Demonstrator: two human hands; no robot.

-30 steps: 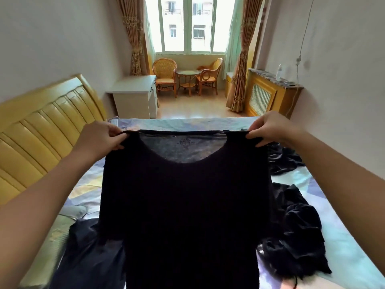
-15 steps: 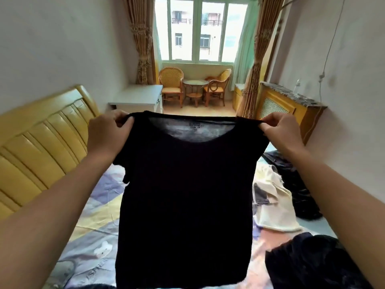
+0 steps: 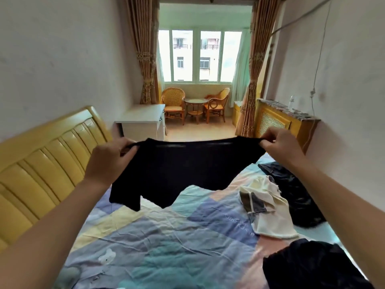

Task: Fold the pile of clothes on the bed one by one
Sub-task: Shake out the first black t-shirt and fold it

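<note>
I have the black T-shirt (image 3: 187,170) stretched out in the air between my two hands, above the bed (image 3: 158,243). My left hand (image 3: 108,159) has its fingers curled around one shoulder of the shirt, and my right hand (image 3: 279,144) pinches the other shoulder between thumb and fingers, so the top edge runs nearly straight from one hand to the other. The body of the shirt billows away from me below that edge (its hem hangs free, not touching the patchwork bedspread), and one short sleeve droops just under my left wrist.

Below and a little inside my right forearm lies a cream garment (image 3: 268,207) with dark panels, crumpled on the bedspread. Just beyond it, under my right wrist, is a dark shiny garment (image 3: 295,190), touching the cream one along its edge. Nearer to me, beneath my right elbow, sits another black heap of cloth (image 3: 312,265).

To the outside of my left arm runs the yellow padded headboard (image 3: 41,167). Past both hands, a white desk (image 3: 141,122) and wicker chairs (image 3: 173,103) stand by the window.
</note>
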